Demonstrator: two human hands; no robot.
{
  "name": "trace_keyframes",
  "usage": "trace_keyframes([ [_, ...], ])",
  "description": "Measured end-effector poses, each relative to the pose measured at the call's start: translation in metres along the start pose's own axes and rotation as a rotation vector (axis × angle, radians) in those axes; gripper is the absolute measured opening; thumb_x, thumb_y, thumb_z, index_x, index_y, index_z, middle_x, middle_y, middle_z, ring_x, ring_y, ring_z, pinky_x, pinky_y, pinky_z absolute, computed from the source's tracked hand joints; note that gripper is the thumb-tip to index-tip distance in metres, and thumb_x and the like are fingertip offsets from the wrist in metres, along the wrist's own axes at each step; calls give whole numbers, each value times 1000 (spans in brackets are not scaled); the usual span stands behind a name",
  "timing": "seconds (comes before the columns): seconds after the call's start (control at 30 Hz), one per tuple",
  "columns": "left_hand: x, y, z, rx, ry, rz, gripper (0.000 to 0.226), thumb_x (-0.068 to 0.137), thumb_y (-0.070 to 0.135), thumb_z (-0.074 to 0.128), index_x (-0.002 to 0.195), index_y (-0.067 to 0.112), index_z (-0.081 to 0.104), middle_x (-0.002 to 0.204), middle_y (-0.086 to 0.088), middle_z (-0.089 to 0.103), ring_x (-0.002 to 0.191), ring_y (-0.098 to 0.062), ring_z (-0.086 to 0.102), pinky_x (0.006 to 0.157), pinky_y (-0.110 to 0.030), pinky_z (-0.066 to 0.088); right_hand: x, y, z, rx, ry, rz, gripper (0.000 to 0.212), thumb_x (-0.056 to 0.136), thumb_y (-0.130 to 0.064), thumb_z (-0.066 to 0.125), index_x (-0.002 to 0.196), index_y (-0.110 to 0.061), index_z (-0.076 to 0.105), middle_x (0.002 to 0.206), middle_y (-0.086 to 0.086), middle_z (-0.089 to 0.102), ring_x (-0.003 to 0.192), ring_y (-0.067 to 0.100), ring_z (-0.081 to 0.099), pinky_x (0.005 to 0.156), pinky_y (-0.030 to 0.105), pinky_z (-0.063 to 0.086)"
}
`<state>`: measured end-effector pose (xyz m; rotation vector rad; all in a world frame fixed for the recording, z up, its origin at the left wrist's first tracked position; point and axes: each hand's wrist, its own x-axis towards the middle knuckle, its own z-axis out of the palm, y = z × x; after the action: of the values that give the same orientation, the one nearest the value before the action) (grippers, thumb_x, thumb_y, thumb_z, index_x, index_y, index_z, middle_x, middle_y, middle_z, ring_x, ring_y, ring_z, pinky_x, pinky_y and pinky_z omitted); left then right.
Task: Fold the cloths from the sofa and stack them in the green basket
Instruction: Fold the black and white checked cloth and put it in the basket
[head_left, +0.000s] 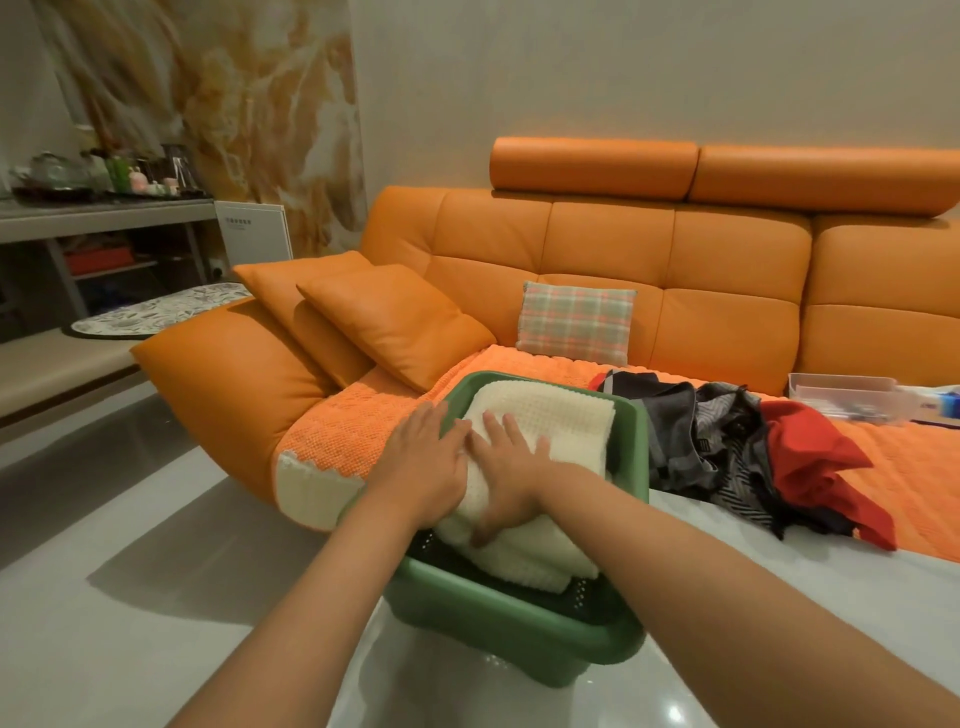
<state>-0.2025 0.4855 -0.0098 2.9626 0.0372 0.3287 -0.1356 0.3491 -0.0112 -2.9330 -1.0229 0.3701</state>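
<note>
Two flat palms, fingers straight: left hand (427, 462) and right hand (511, 483) press the cloth (556, 423) down, probably to seat it level in the basket (519, 631).

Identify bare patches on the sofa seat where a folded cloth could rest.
Free: the orange knitted seat cover between the green plastic basket and the plaid cushion, and right of the red cloth, in front of the clear plastic tray. Crowded: the heap of dark clothes beside the basket.
</note>
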Motion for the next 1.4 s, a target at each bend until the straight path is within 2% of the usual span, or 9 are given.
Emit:
trace_keyframes([
  [0.17,0,7,5,-248,-234,57,59,106,24,30,159,18,5,166,2,2,152,-15,5,123,-33,11,-12,29,-29,377,139,119,79,96,-39,48,160,-23,5,167,7,-8,152,28,-12,121,57,2],
  [0.33,-1,12,-1,-165,-358,-21,60,104,21,30,158,12,6,166,-2,4,152,-18,7,123,-35,12,-18,60,1,244,-7,320,77,100,-61,25,158,-28,-13,164,6,-22,151,34,-15,121,59,2],
  [0.47,5,29,-17,-161,-265,-77,50,96,22,39,144,12,38,152,-8,38,137,-25,36,112,-39,33,-26,65,-11,149,71,259,74,99,-65,23,160,-26,5,167,7,1,153,32,5,120,60,5],
  [0.73,57,141,-38,-292,29,148,50,95,27,48,145,23,44,147,1,46,136,-20,39,111,-40,36,-82,150,-53,267,609,253,37,98,-44,39,123,-30,63,127,0,60,109,23,57,92,42,50],
  [0.97,113,259,-7,-385,-24,256,44,96,24,49,140,19,50,136,-5,55,123,-27,51,102,-44,46,-136,288,-30,188,610,489,36,91,-26,52,126,-29,59,128,4,52,115,29,54,89,41,50],
  [1.13,143,319,47,-354,-224,307,47,98,21,47,145,19,43,144,-7,49,127,-28,50,103,-43,45,-151,350,0,-37,281,561,91,79,-35,67,154,-43,15,162,6,10,142,34,21,111,49,28],
  [1.2,149,333,69,-323,-282,338,56,96,22,51,150,21,35,149,-6,42,131,-29,46,107,-44,42,-150,366,9,-103,238,560,76,84,-29,60,150,-46,26,155,5,30,136,30,31,108,49,25],
  [1.3,157,349,100,-238,-332,375,72,92,34,54,155,32,20,145,-8,41,127,-33,48,102,-51,44,-148,390,23,160,526,563,44,88,-11,49,123,-35,62,126,3,63,116,28,53,97,40,36],
  [1.4,161,361,119,-105,-218,333,77,91,50,51,155,37,12,141,-10,41,125,-36,47,100,-49,43,-154,403,24,677,870,493,30,90,-2,45,100,-25,62,97,2,66,92,24,59,69,31,44],
])
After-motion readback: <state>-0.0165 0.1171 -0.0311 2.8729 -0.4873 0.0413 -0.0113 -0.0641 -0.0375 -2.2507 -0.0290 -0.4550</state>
